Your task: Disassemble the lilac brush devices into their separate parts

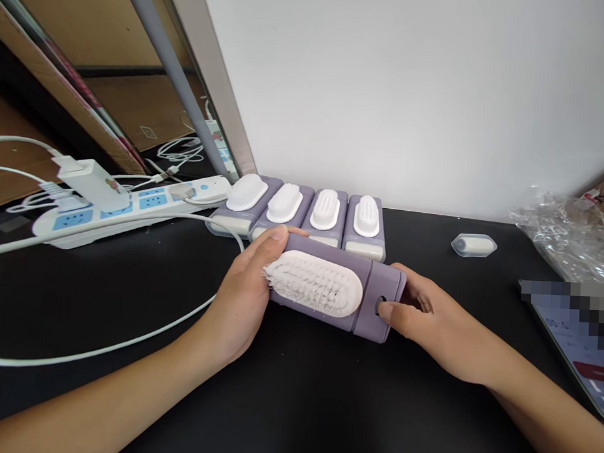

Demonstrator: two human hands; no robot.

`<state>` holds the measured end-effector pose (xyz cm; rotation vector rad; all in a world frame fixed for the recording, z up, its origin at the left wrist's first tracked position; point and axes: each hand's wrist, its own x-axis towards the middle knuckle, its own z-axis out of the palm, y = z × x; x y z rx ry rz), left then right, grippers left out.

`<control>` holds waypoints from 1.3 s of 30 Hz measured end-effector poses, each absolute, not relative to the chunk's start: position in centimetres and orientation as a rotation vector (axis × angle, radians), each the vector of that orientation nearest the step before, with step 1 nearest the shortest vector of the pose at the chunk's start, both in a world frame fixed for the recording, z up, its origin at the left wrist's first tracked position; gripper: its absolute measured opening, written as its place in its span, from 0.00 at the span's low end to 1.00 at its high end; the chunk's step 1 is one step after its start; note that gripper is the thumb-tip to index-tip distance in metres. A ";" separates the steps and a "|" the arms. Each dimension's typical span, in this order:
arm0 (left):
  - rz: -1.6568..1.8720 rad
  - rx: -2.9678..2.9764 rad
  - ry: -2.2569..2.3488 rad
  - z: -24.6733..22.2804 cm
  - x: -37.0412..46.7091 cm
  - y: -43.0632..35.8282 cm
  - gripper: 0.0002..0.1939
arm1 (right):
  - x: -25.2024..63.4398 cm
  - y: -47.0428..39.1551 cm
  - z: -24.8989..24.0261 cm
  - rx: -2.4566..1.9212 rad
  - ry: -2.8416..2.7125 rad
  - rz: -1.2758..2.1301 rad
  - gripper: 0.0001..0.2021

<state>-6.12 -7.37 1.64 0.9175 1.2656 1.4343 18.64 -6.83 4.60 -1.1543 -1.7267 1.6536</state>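
Observation:
Both of my hands hold a purple box-shaped case [380, 280], tilted a little down to the right above the black table. An oval white bristle brush [319, 285] shows on its face, with bristles sticking out at the left end. My left hand [241, 294] is wrapped round the case's left end, thumb along the top edge. At the other end, my right hand [433, 319] grips the end section beyond a seam, thumb at a dark round hole. Its other fingers are partly hidden behind the case. Just behind stand several similar purple cases [328, 194] in a row, with white ribbed oval pieces on top.
A white power strip [213, 189] with plugs and a charger [91, 180] lies at left; a white cable [126, 352] loops across the black table [294, 400]. To the right are a small translucent packet [474, 245], a phone [571, 352] and crumpled clear plastic [567, 218]. A white wall [412, 91] stands behind.

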 end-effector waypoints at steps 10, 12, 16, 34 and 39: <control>1.465 0.942 1.226 2.1 -6.2 -7.3 0.20 | 18.5 -6.9 5.0 -1.133 -1.724 1.627 0.14; 1.480 0.945 1.217 2.1 -6.2 -7.2 0.20 | 18.5 -7.1 5.1 -1.169 -1.741 1.587 0.14; 1.518 0.958 1.206 2.2 -6.3 -7.2 0.22 | 18.6 -7.0 5.0 -1.223 -1.758 1.533 0.14; 1.542 1.044 1.296 2.0 -6.4 -6.9 0.25 | 19.0 -6.4 4.2 -1.216 -1.747 1.552 0.16; 1.599 1.006 1.296 2.2 -7.0 -6.3 0.25 | 19.4 -6.4 4.1 -1.210 -1.738 1.543 0.12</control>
